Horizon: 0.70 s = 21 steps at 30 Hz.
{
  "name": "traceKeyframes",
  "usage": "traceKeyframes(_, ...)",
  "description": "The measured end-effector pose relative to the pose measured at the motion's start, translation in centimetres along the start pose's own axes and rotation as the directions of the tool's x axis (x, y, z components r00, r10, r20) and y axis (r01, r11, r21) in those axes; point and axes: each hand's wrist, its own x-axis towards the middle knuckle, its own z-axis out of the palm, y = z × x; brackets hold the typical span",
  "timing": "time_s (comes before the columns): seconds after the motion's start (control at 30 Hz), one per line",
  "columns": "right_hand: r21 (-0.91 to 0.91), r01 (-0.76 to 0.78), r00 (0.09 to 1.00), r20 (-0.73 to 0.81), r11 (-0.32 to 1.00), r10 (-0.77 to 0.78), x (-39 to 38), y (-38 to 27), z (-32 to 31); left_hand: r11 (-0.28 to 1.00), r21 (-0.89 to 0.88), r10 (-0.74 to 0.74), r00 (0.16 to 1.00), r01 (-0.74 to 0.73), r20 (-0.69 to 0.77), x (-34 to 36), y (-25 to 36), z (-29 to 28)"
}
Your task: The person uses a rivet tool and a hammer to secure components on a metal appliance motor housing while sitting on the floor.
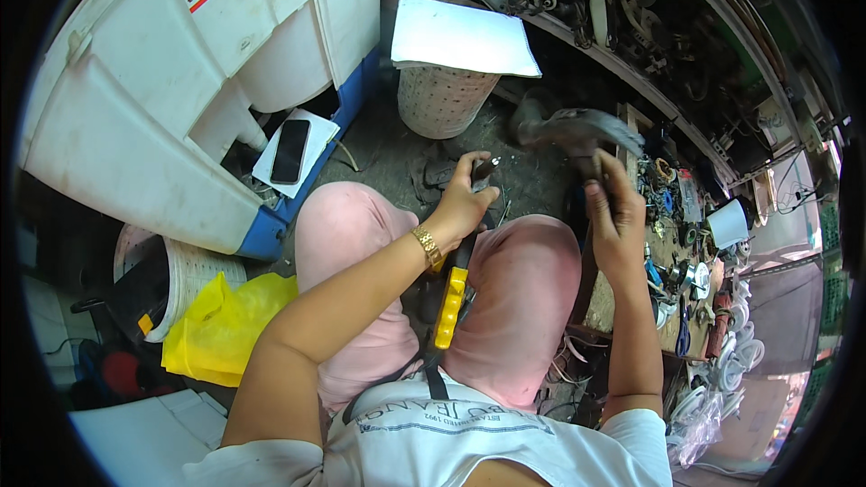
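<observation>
A claw hammer (577, 126) is raised above the floor, blurred by motion, and my right hand (615, 209) is closed around its handle. My left hand (462, 206) reaches out past my knees, fingers curled on a short dark rod (484, 168) with a shiny metal end. The hammer head is apart from the rod, up and to the right of it. What lies under the left hand is mostly hidden. Between my thighs, close to the left wrist, rests a tool with a yellow notched grip (450, 308); its kind does not show.
Ahead stands a perforated bin (444, 101) with a white board (465, 36) on top. At left, a phone (290, 151) lies on paper beside a big white plastic tank (135, 99). A yellow bag (225, 325) is nearby. A cluttered wooden bench (600, 307) borders my right arm.
</observation>
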Motion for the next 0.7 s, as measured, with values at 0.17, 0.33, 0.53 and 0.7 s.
traceKeyframes(0.17,-0.376,0.153,0.977,0.197,0.914,-0.083,0.6,-1.3,0.5,0.979,0.088,0.185,0.982,-0.182,-0.024,1.3,-2.0,-1.0)
traceKeyframes(0.33,-0.016,-0.009,1.000,-0.002,1.000,0.009,0.3,-1.8,-0.3,1.000,0.014,0.014,1.000,-0.015,0.021,0.3,-0.5,-0.2)
traceKeyframes(0.53,-0.064,0.080,0.997,0.028,0.995,-0.079,0.4,0.3,-0.1,0.996,-0.009,-0.087,0.996,0.088,0.023,0.0,0.3,0.3)
traceKeyframes(0.7,0.431,-0.147,0.988,0.023,0.890,0.152,0.0,6.9,2.5,0.992,-0.124,0.033,0.998,-0.027,0.051,1.1,-0.5,-1.9)
